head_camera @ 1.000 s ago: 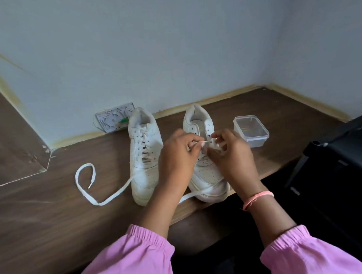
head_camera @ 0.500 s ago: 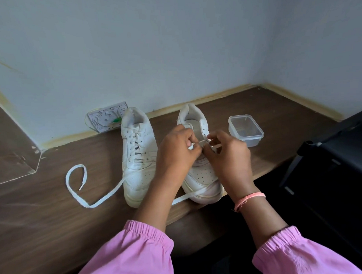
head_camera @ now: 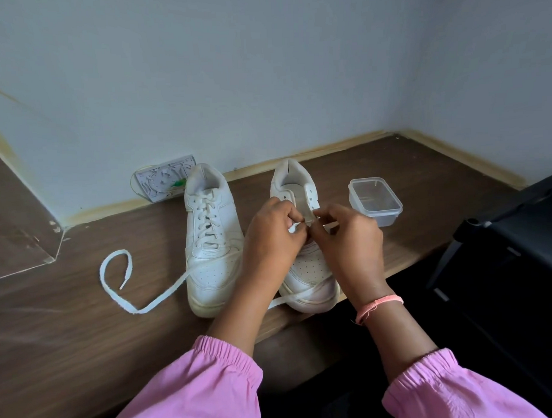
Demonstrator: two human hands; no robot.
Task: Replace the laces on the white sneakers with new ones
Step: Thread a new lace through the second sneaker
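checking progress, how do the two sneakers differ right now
The left sneaker is laced up to the top and untouched; the right sneaker has bare upper eyelets, with the left hand and right hand working a lace at it. Both are white, toes toward the person.
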